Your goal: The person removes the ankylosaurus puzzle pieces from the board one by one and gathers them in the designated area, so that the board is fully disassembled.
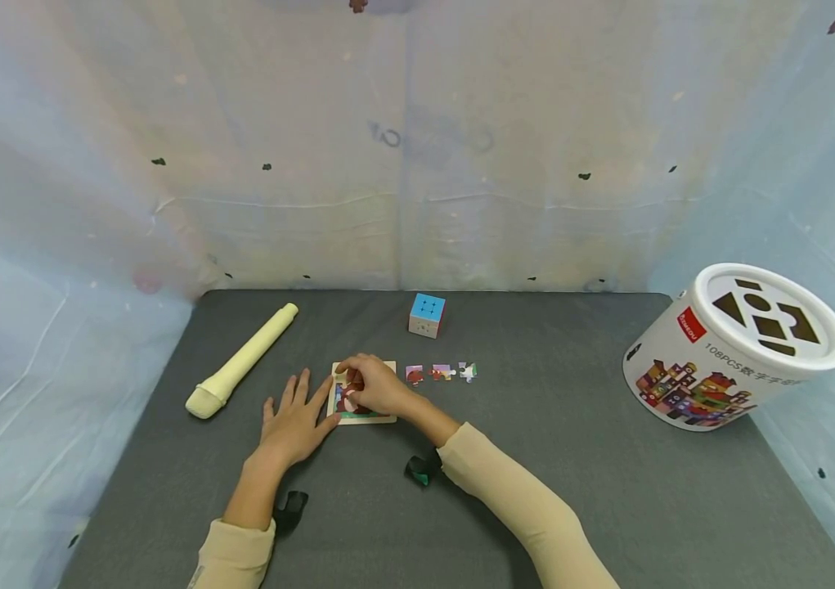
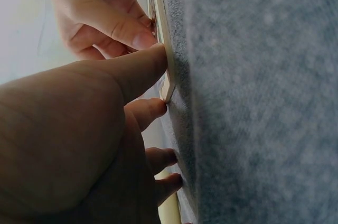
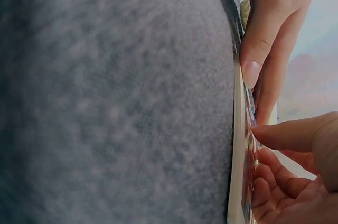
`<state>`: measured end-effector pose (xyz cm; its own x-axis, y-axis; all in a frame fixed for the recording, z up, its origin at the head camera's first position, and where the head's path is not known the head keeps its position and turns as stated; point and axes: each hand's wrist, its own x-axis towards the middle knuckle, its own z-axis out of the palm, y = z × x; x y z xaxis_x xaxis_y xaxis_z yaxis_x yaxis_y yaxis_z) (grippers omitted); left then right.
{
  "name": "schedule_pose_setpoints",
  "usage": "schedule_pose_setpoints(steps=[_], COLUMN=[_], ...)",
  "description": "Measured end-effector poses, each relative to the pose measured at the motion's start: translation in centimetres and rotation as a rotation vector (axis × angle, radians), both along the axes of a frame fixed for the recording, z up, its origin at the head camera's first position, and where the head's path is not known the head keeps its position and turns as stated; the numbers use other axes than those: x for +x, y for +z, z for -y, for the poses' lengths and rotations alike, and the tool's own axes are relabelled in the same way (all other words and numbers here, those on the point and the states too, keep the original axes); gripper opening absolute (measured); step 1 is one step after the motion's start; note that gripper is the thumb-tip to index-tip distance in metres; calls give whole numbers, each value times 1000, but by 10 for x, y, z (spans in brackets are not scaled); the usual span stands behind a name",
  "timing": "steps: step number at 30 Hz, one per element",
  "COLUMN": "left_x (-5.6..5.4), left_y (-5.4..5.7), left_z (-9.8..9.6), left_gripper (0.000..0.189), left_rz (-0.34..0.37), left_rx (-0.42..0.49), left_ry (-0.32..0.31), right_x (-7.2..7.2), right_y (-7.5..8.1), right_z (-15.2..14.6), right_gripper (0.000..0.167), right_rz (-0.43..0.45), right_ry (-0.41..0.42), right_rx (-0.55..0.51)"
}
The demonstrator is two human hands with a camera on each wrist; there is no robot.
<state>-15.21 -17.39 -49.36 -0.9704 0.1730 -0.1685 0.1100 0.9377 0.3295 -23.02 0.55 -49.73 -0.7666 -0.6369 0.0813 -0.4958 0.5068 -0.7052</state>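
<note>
Puzzle board (image 1: 369,420) is being steadied by spread left hand (image 1: 294,425) and touched by right hand (image 1: 379,388), grip unclear, skewing by uneven pressing being risked.

I'm watching the pale-framed picture puzzle (image 1: 367,420) lying flat on the grey table (image 1: 520,483). Three loose pieces (image 1: 442,372) are sitting beside it.

Numbers one framed puzzle (image 1: 369,420) and three loose puzzle pieces (image 1: 442,372) just below frame centre. Also includes one cube (image 1: 427,316), one pale yellow stick (image 1: 249,353) at left, one white tub (image 1: 726,339) at right.
</note>
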Motion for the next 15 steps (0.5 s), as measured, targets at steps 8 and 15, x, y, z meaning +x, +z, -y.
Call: schedule_pose_setpoints(steps=[8,15], left_x=[0,-1], left_y=[-1,-1], left_z=[0,0], left_gripper=[69,70], left_rz=[5,6], left_rx=[-8,-9], left_ry=[1,0], right_x=[1,1], right_y=[2,4], right_z=[-2,-2], right_gripper=[35,34], right_rz=[-39,-20], right_ry=[18,18], right_rx=[-13,-10])
